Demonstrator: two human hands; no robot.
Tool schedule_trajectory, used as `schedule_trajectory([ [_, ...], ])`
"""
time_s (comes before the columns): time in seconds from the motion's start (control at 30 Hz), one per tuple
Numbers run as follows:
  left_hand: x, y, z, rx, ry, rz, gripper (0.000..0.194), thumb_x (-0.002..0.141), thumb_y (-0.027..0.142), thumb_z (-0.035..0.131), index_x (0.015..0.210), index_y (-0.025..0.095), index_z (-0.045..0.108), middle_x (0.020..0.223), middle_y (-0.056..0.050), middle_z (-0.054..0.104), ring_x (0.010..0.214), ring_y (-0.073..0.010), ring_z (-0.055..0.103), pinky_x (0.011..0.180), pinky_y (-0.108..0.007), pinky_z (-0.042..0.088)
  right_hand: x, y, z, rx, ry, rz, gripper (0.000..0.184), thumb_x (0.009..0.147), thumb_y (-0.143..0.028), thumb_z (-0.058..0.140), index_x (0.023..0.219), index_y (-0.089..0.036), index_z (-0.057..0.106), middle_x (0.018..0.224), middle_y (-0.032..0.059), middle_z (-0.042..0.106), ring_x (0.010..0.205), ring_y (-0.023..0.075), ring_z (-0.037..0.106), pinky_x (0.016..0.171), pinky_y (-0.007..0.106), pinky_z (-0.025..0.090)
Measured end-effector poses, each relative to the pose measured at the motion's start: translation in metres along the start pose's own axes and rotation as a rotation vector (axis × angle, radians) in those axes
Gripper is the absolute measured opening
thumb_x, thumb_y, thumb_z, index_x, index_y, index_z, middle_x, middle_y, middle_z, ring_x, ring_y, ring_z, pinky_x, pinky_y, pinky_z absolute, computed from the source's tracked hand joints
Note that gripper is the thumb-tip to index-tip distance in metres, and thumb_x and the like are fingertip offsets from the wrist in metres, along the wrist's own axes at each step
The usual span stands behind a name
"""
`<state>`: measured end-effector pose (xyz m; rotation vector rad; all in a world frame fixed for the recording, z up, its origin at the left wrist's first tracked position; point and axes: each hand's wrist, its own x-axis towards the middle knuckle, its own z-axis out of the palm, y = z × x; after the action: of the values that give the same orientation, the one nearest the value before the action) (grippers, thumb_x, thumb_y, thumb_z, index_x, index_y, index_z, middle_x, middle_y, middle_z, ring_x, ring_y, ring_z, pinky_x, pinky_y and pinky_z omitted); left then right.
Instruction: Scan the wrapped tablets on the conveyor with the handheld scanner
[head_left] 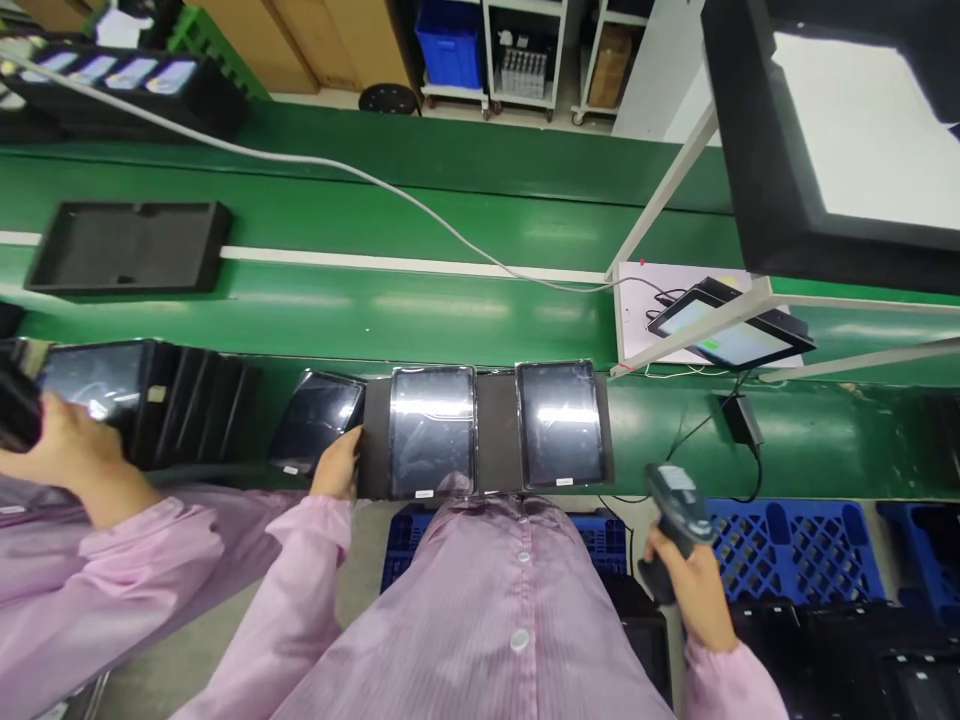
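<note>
At bench edge: left hand (339, 468) open, fingers resting on tray (375, 440) holding two tablets (432, 430) | right hand (686, 580) gripping barcode scanner (675, 505).

Black tray (495, 425) holding two glossy tablets (432, 430) lies flat; scanner (675, 505) upright.

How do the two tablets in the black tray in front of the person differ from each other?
The left tablet sits beside the left hand, which touches the tray edge; the right tablet has no hand near it. The left tablet's lower edge is partly hidden by the person's pink shirt; the right tablet shows whole. Both lie flat, screens dark, with a small white label at the bottom.
</note>
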<state>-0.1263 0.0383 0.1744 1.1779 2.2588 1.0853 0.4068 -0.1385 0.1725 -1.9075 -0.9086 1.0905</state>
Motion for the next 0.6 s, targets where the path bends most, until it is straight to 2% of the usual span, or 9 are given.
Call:
schedule_trajectory([
  [0.03, -0.021, 0.004, 0.019, -0.009, -0.029, 0.024, 0.052, 0.091, 0.054, 0.056, 0.115, 0.009, 0.060, 0.115, -0.012, 0.071, 0.127, -0.0323, 0.058, 0.112, -0.054, 0.043, -0.022, -0.004, 0.013, -0.035, -0.042, 0.012, 0.034, 0.085, -0.055, 0.070, 0.078, -0.022, 0.066, 0.068, 0.0040, 0.067, 0.066, 0.0237, 0.064, 0.069, 0.034, 0.053],
  [0.1, -0.044, 0.004, 0.047, -0.034, -0.083, 0.147, 0.045, 0.093, 0.045, 0.059, 0.121, 0.011, 0.063, 0.128, -0.014, 0.068, 0.128, -0.0287, 0.059, 0.116, -0.047, 0.043, -0.055, -0.009, 0.046, -0.090, -0.046, 0.025, 0.034, 0.083, -0.055, 0.069, 0.084, -0.022, 0.071, 0.076, 0.0069, 0.073, 0.073, 0.0278, 0.068, 0.072, 0.037, 0.055],
  [0.2, -0.040, -0.001, 0.071, -0.062, -0.133, 0.433, 0.040, 0.097, 0.038, 0.058, 0.130, 0.015, 0.064, 0.143, -0.016, 0.061, 0.136, -0.0268, 0.055, 0.122, -0.043, 0.038, -0.078, -0.011, 0.090, -0.133, -0.002, 0.035, 0.041, 0.083, -0.053, 0.066, 0.105, -0.020, 0.075, 0.100, 0.0112, 0.079, 0.094, 0.0331, 0.073, 0.084, 0.039, 0.057],
  [0.27, -0.026, -0.003, 0.082, -0.060, -0.162, 0.543, 0.039, 0.099, 0.037, 0.057, 0.132, 0.017, 0.064, 0.145, -0.016, 0.059, 0.138, -0.0272, 0.055, 0.122, -0.043, 0.039, -0.083, -0.012, 0.107, -0.153, 0.025, 0.055, 0.044, 0.086, -0.051, 0.064, 0.113, -0.017, 0.073, 0.109, 0.0132, 0.078, 0.103, 0.0334, 0.072, 0.089, 0.039, 0.056],
  [0.4, -0.003, -0.009, 0.098, -0.071, -0.207, 0.613, 0.039, 0.100, 0.037, 0.057, 0.134, 0.019, 0.065, 0.147, -0.016, 0.058, 0.140, -0.0275, 0.054, 0.122, -0.044, 0.039, -0.082, -0.017, 0.117, -0.204, 0.079, 0.077, 0.047, 0.087, -0.050, 0.060, 0.117, -0.015, 0.072, 0.111, 0.0146, 0.077, 0.105, 0.0328, 0.072, 0.089, 0.038, 0.055],
  [0.6, 0.004, -0.021, 0.103, -0.141, -0.134, 0.598, 0.037, 0.103, 0.036, 0.054, 0.132, 0.018, 0.066, 0.144, -0.015, 0.061, 0.136, -0.0256, 0.057, 0.118, -0.041, 0.044, -0.078, -0.021, 0.126, -0.248, 0.110, 0.077, 0.048, 0.084, -0.053, 0.059, 0.112, -0.015, 0.071, 0.097, 0.0127, 0.078, 0.093, 0.0318, 0.072, 0.085, 0.040, 0.054],
])
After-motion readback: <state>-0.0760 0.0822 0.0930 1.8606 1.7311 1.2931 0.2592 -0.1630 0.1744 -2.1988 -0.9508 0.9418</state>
